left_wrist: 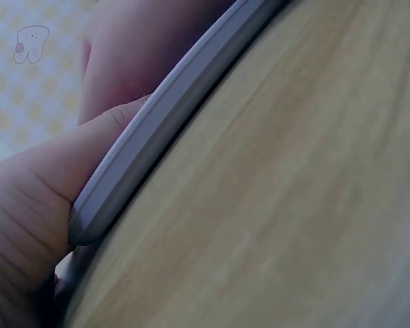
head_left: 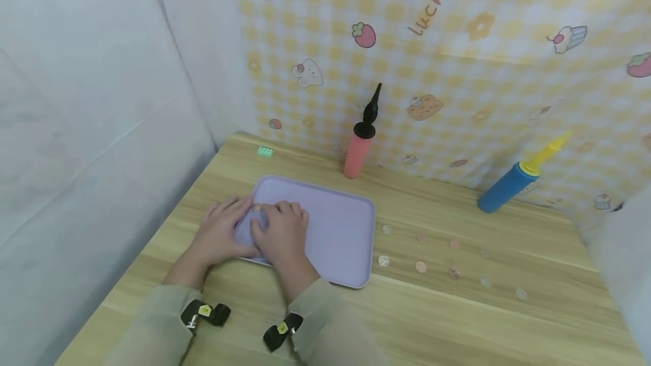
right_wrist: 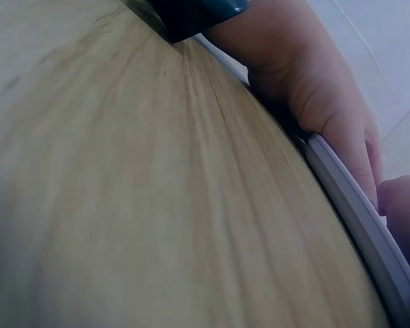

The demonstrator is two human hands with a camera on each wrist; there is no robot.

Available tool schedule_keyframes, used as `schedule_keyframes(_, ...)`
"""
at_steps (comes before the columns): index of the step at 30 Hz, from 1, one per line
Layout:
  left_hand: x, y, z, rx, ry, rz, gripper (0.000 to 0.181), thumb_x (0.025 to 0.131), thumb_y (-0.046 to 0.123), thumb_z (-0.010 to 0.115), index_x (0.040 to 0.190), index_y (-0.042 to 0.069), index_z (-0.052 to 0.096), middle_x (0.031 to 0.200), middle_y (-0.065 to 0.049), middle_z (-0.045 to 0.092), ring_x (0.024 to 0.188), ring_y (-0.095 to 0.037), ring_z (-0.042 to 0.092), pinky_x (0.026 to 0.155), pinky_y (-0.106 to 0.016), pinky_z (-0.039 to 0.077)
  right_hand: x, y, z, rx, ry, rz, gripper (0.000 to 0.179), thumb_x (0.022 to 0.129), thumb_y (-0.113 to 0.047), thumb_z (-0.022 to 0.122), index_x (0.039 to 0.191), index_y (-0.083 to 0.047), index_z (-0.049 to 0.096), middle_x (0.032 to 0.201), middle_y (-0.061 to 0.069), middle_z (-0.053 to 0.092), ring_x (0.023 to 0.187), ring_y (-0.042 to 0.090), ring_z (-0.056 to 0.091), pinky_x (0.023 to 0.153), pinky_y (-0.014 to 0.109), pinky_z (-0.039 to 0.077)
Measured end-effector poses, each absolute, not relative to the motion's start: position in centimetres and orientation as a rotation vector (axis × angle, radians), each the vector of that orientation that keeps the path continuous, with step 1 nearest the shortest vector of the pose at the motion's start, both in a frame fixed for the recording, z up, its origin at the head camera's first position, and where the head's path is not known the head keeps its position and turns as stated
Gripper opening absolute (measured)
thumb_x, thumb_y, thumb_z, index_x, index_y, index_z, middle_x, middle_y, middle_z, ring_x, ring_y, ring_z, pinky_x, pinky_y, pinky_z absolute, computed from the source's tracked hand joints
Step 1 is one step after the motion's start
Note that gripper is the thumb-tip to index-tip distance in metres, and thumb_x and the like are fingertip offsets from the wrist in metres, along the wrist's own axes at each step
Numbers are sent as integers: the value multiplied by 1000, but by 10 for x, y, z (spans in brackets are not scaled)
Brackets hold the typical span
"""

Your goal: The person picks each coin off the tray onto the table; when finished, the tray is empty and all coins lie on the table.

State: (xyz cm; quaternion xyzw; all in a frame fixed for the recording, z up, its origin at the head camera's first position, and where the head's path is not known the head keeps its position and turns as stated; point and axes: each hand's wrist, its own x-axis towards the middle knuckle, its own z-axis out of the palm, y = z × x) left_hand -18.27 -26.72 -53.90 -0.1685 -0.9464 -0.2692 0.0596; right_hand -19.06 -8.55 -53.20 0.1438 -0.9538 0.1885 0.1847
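Observation:
Both bare hands rest at the left end of a lilac tray (head_left: 341,230) on the wooden table. My left hand (head_left: 221,233) spans the tray's left edge, its thumb along the near rim; in the left wrist view that thumb (left_wrist: 61,157) lies against the rim. Beside it, the right hand (head_left: 286,233) rests over the tray with bent fingers, thumb apart from the index finger. The two index fingertips meet near the left rim. What lies beneath the palms is hidden, and I make out nothing held in either hand.
Several round coin-like discs (head_left: 421,267) lie in two rows right of the tray. A pink pump with a black nozzle (head_left: 358,151) stands behind it. A blue pump with a yellow nozzle (head_left: 508,188) leans at the back right. A small green block (head_left: 265,151) sits at the back left.

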Motion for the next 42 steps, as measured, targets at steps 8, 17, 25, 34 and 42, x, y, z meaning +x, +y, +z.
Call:
schedule_keyframes(8, -184, -260, -536, -513, -2845, -820, 132, 60, 68, 94, 161, 1, 43, 163, -18, 48, 153, -49, 33, 123, -72, 14, -195, -96, -529, 303, -2757, 575, 25, 97, -48, 73, 116, -33, 81, 114, -5, 69, 110, 20, 57, 96, 43, 46)
schedule_keyframes(17, -182, -260, -533, -488, -2876, -824, 132, 61, 67, 93, 162, 1, 41, 163, -19, 47, 153, -48, 32, 123, -71, 14, -201, -103, -530, 221, -2857, 608, 39, 97, -47, 72, 132, -33, 77, 123, 1, 61, 117, 23, 50, 103, 46, 41)
schedule_keyframes(25, -181, -261, -532, -487, -2876, -835, 133, 61, 67, 94, 162, 0, 40, 165, -18, 45, 154, -48, 31, 124, -71, 13, -202, -107, -530, 117, -2830, 706, 24, 101, -48, 68, 118, -40, 82, 118, -2, 60, 111, 21, 49, 101, 46, 41)
schedule_keyframes(34, -179, -263, -530, -479, -2888, -844, 133, 62, 69, 94, 163, 1, 40, 166, -19, 43, 155, -47, 29, 124, -70, 12, -203, -109, -522, 51, -2825, 843, 14, 94, -41, 78, 107, -37, 84, 119, -2, 61, 113, 22, 49, 101, 46, 40)
schedule_keyframes(42, -178, -264, -530, -474, -2874, -860, 133, 61, 67, 95, 164, 4, 40, 167, -17, 42, 156, -46, 29, 125, -69, 10, -204, -112, -521, 65, -2784, 921, 10, 94, -35, 80, 103, -34, 82, 124, -3, 66, 120, 25, 51, 106, 51, 37)
